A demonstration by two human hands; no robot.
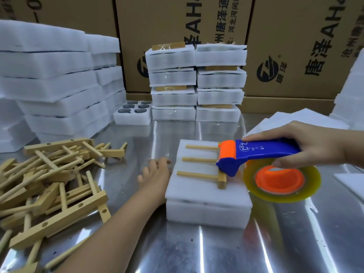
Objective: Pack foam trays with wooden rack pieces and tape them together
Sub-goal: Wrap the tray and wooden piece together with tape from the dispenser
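1. On the table [216,253], a wooden rack piece [201,160] lies atop stacked foam trays [206,196] (pegs leftward);
2. right hand [315,146] grips the tape dispenser [256,154] above it;
3. left hand [155,174], fingers loose, touches the trays' side.

Shiny steel tabletop [216,253], streaky light glare across near side. Far side walled by big brown cardboard cartons [295,36], black print.

Two white foam trays [206,213], stacked. Three-peg wooden rack [199,160] lies flat on top, blue-orange tape dispenser [266,150] nose on its bar.
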